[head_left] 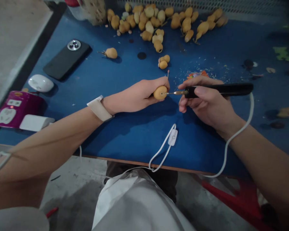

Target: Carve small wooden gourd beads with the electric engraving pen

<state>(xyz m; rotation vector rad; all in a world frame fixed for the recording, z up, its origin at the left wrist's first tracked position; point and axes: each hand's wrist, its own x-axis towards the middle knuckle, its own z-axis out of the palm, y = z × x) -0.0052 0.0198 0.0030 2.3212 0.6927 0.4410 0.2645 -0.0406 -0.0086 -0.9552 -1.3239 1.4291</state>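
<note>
My left hand (144,93) is closed around a small tan gourd (159,92), whose rounded end faces right and shows a dark spot. In my right hand (210,104) lies a black pen-shaped rotary tool (227,89), held between thumb and fingers. Its thin metal bit (170,93) points left and reaches the gourd's end; whether the tip is inside cannot be made out. A white cable (251,110) runs from the tool's rear past my right wrist. Just beyond my left hand sits another small gourd (164,61).
Many gourds (149,27) lie along the back of the blue table (125,134). A black phone (66,61), a white case (40,83) and a purple power adapter (11,109) are at left. An inline switch (172,137) lies near the front edge. Orange scraps (197,75) sit behind my right hand.
</note>
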